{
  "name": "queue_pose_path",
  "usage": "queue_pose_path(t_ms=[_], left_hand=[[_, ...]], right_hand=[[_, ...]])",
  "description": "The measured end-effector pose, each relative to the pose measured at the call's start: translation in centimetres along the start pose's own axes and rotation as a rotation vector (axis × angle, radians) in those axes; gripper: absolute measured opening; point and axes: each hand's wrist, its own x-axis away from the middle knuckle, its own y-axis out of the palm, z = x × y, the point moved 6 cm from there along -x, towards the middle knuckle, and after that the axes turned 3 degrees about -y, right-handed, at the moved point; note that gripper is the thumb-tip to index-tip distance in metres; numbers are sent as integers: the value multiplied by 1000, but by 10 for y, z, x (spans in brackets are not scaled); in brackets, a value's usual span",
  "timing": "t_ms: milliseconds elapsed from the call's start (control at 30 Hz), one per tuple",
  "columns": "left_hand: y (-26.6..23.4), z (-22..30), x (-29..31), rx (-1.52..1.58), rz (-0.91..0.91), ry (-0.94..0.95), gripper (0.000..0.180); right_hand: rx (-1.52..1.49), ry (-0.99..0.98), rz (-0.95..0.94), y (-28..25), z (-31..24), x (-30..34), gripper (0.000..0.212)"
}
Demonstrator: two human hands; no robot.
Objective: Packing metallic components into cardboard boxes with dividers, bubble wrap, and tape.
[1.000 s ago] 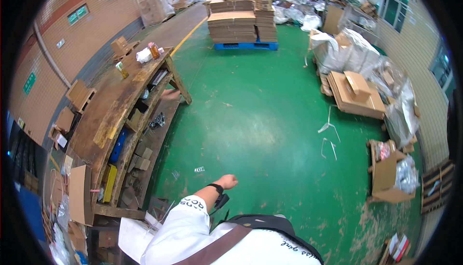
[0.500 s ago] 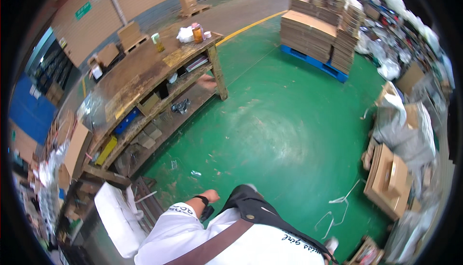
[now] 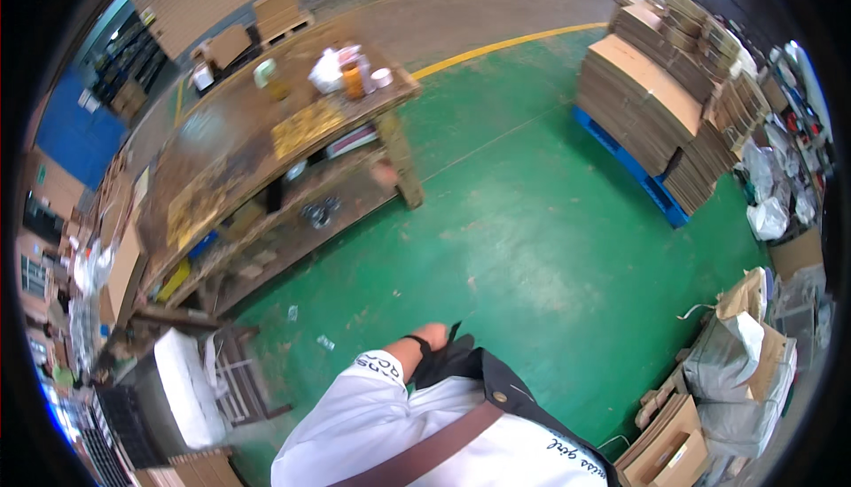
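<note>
My left hand (image 3: 433, 336) hangs just in front of my body, over the green floor, beside the black cloth of my apron (image 3: 465, 365). A black band circles its wrist. The hand is small and its fingers do not show clearly, so whether it holds anything cannot be made out. Ahead and to the left is a worn wooden workbench (image 3: 230, 146), apart from the hand. On it stand an orange jar (image 3: 354, 81), a white plastic bag (image 3: 326, 70), a small white tub (image 3: 381, 77) and a blurred bottle (image 3: 278, 88). My right hand is out of sight.
Flattened cardboard stacks (image 3: 634, 88) rest on a blue pallet (image 3: 625, 168) at the far right. Bagged cardboard (image 3: 740, 363) and a carton (image 3: 669, 451) lie at the near right. A white block-shaped package (image 3: 188, 389) stands by a metal-framed stool (image 3: 239, 372) at left.
My view has swung, and the workbench now appears nearer. The cardboard pallet has shifted right and lower in the picture. My left hand appears slightly further right and higher.
</note>
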Motion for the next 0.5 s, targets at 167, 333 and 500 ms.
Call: queue_pose_path(t_ms=[167, 333, 500], left_hand=[[-151, 134, -167, 165, 96, 172, 34], [-221, 224, -304, 95, 123, 210, 37], [-217, 231, -374, 304, -73, -138, 33]], right_hand=[[423, -141, -41, 52, 22, -33, 20], [413, -111, -102, 21, 32, -166, 20], [407, 86, -190, -91, 4, -432, 13]])
